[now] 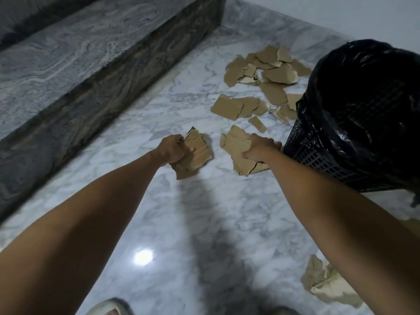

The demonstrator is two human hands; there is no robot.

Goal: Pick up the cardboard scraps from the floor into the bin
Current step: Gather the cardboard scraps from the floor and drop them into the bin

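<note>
Left hand point(173, 151) grips a stack of scraps point(195, 153); right hand point(259, 147) clutches another piece point(236, 146) off the floor point(159, 223), beside the bin point(354, 123) for dropping in.

No text, label, brand, number or sign can be read anywhere: the cardboard scraps point(256, 71), the bin point(318, 153) and its black liner point(363, 92) show only plain surfaces.

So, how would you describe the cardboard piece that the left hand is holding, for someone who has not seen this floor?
Start at the black bin on the right and move left across the marble floor, past the right hand. The scrap in the left hand is gripped by the left hand. Unlike its neighbours, it lies alone, nearest the dark stone step.
</note>
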